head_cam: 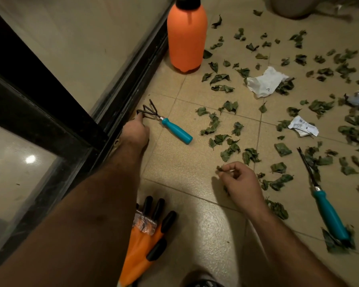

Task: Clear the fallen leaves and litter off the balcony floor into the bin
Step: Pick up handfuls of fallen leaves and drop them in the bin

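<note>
Across the tiled floor (pixel 187 166) dry leaves (pixel 229 106) and crumpled paper (pixel 264 81) lie scattered, mostly beyond the right hand (pixel 239 181), which pinches one leaf scrap (pixel 220 168); the left hand (pixel 135 130) fingers the hand rake (pixel 166 121) prongs by the door frame

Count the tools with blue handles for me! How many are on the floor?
2. The small rake lies by the black door frame, its prongs at the left hand. The second tool lies among the leaves to the right of the right hand. More could be outside the picture.
</note>
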{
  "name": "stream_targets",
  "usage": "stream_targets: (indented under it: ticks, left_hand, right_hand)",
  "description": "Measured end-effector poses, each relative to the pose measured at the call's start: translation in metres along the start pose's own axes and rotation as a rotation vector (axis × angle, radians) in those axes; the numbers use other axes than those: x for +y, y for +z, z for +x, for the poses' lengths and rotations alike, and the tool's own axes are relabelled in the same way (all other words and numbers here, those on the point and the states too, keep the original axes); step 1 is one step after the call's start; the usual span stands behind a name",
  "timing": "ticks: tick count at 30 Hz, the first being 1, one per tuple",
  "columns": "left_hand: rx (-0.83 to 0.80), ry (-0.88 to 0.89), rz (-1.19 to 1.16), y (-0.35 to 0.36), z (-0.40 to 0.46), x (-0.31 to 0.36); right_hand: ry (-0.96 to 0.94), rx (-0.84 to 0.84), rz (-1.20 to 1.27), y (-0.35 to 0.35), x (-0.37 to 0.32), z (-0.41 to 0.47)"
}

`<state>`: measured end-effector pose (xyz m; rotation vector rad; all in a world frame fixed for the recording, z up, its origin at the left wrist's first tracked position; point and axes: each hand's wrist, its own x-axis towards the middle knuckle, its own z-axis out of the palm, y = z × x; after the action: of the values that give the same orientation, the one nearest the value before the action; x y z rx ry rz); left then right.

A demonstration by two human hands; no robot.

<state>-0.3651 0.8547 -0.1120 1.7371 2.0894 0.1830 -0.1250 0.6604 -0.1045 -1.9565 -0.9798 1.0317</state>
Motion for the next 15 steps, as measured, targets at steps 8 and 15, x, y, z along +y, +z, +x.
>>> stream_targets:
  ticks: [8,15]
  left_hand:
    - [0.021,-0.037,0.034,0.000,-0.004,0.005]
    - [-0.039,0.000,0.009,0.001,-0.023,0.000]
  right_hand:
    - [-0.001,0.006,-0.558,-0.027,0.010,-0.005]
    - [-0.055,-0.180,-0.717,-0.009,0.011,-0.013]
